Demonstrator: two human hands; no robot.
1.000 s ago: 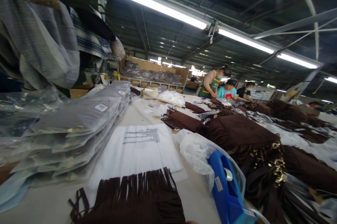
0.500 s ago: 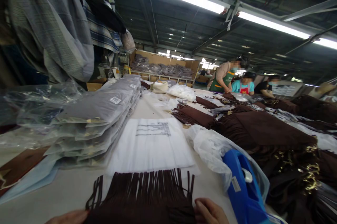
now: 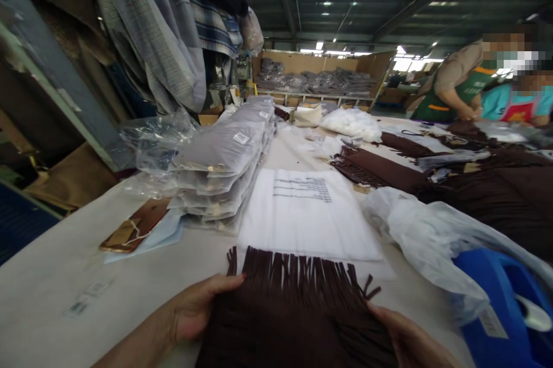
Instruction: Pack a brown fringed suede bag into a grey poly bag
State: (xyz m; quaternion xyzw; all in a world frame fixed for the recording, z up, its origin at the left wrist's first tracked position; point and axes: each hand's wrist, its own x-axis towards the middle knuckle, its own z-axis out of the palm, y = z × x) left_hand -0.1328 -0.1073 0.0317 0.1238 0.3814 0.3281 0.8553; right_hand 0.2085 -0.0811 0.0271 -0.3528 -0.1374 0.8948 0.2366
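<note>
A dark brown fringed bag [image 3: 294,322] fills the bottom centre, its fringe pointing away from me. My left hand [image 3: 199,304] grips its left edge, thumb on top near the fringe. At the right edge, my right hand [image 3: 400,327] holds the bag too, its fingers partly hidden underneath. Just past the fringe tips lies a flat stack of white printed plastic bags [image 3: 298,218].
Left of it stands a pile of packed grey parcels [image 3: 216,149]; a phone [image 3: 142,224] lies nearby. A blue tape dispenser [image 3: 488,299] under clear plastic and more brown fringed bags [image 3: 380,169] are on the right. Two people work beyond.
My view has turned left and down. The fringed bag shows more fully, and both hands have come further into sight, still holding its sides.
</note>
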